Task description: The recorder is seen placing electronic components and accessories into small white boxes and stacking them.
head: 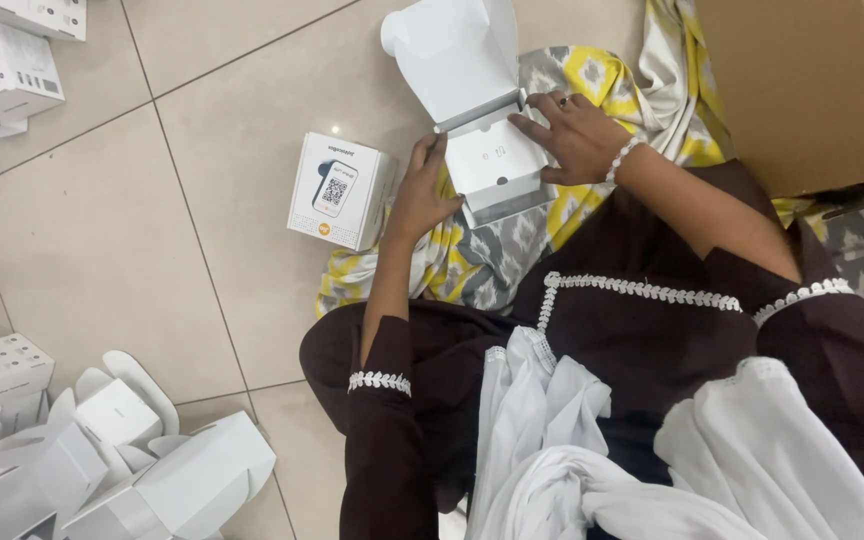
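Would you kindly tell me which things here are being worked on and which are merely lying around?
In hand:
- open white box, lid up
- left hand on its left edge
- right hand on its right side

Lying about:
- closed printed box
- empty white cartons
- brown cardboard box
- stacked white boxes

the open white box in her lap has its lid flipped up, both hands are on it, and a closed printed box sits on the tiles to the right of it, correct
Not quite. In the head view the closed printed box sits on the tiles to the left of the open white box, not the right. The rest holds: the lid is flipped up, and the left hand and right hand are both on it.
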